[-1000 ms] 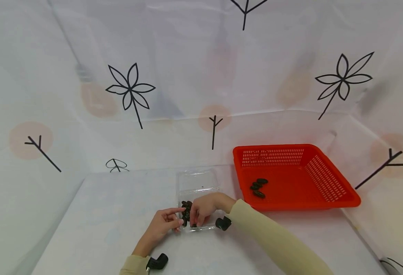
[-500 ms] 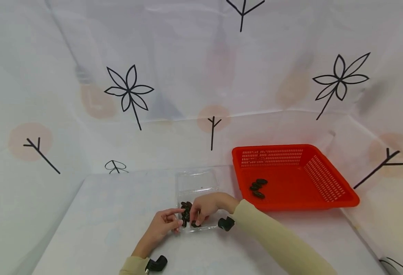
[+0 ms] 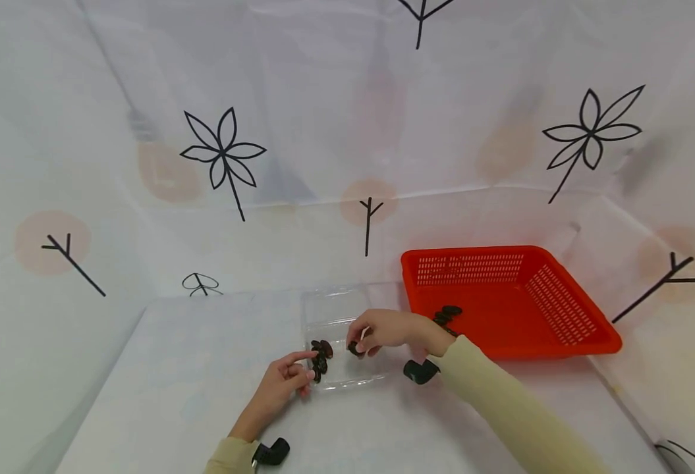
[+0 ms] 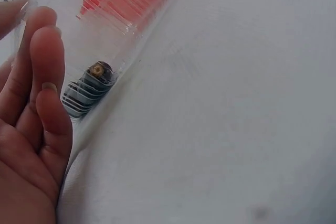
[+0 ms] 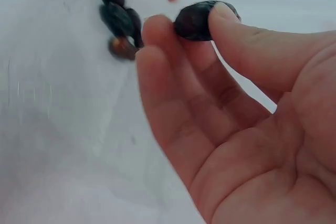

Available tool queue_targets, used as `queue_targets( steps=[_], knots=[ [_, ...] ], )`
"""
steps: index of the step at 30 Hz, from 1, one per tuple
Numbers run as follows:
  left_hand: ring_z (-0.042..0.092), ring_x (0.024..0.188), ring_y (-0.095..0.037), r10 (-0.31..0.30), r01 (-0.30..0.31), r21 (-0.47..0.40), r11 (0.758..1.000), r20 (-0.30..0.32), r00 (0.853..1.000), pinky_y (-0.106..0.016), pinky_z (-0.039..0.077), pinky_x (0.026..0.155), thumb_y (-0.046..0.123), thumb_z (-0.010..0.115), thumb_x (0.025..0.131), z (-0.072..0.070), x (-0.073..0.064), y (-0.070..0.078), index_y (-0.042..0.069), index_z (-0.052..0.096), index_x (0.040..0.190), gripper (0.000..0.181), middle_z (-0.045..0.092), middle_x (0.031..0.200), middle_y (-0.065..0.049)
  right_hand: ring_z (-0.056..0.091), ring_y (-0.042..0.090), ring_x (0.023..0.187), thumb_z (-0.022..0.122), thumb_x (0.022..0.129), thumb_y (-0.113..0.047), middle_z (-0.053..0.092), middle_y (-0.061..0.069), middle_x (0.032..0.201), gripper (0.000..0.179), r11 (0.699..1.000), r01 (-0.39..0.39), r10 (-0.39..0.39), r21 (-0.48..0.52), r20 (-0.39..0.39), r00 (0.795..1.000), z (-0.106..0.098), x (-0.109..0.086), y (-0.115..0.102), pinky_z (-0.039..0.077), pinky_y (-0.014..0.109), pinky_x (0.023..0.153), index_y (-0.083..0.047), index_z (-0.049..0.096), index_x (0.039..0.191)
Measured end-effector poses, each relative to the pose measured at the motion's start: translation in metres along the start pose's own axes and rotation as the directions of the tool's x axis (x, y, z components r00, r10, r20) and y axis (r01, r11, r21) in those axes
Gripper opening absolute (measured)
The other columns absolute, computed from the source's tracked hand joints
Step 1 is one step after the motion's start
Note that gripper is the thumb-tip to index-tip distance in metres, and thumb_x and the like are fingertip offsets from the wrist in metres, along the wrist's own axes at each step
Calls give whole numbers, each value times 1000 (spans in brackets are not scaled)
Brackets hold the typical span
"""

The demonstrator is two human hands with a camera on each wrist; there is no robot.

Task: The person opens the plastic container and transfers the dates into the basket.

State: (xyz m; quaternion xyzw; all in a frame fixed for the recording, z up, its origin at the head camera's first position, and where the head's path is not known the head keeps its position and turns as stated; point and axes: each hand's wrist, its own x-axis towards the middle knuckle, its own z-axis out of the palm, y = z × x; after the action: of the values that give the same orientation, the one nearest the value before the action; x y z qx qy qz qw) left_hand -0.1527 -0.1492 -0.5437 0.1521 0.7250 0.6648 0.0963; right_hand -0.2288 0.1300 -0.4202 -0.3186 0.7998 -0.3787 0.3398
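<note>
My right hand [image 3: 383, 329] pinches a dark, shiny date [image 5: 193, 22] between thumb and fingers, over the open clear plastic box [image 3: 347, 370]. Several more dates [image 3: 321, 359] lie bunched along the box's left side. At that side my left hand [image 3: 275, 390] holds the wall, its index finger reaching over the rim beside the dates. In the left wrist view its fingers [image 4: 47, 59] lie against the outside of the box, and a date [image 4: 98, 72] with a pale stem end shows through the ribbed plastic.
A red plastic basket [image 3: 501, 322] with perforated sides stands at the back right. Several dates [image 3: 450, 310] lie in its left part, partly hidden by my right wrist. The box's clear lid [image 3: 332, 306] is folded back toward the patterned wall sheet [image 3: 300, 250].
From the front of the box, my right hand has risen and moved right and away from me, carrying a date. The left hand stays at the box's left side.
</note>
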Motion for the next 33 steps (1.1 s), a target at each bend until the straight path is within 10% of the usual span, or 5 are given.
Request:
queue_targets(
  steps=[6,14,25,33],
  knots=[
    [59,59,-10,40,-39,-38,998,28,999,-25,50,63,5,69,93,0,0,0,-5,53,136,47,61,70,3,67,29,93,62,98,-10,69,10,100,19,992,32,-12,126,-161,987,-28,-39,10,56,38,82,-5,69,116],
    [58,60,-10,29,-28,-37,999,27,999,-24,48,64,5,68,94,-2,1,-2,-4,50,139,49,61,70,2,68,30,93,66,97,-14,70,13,105,31,986,-52,108,155,-375,921,-61,-97,38,54,45,87,-2,66,125],
    [57,60,-9,24,-22,-54,998,31,999,-24,49,62,5,67,94,-2,2,-1,-4,50,139,49,62,71,2,64,38,108,65,97,-14,64,20,118,36,978,-146,200,153,-447,872,-92,-148,75,51,50,91,4,60,128],
    [58,60,-10,30,-28,-51,998,26,999,-24,50,62,4,68,93,-3,1,0,-4,50,140,50,63,71,2,61,36,110,64,98,-14,63,22,122,37,978,-185,209,96,-412,887,-103,-154,100,51,49,92,6,61,128]
  ],
)
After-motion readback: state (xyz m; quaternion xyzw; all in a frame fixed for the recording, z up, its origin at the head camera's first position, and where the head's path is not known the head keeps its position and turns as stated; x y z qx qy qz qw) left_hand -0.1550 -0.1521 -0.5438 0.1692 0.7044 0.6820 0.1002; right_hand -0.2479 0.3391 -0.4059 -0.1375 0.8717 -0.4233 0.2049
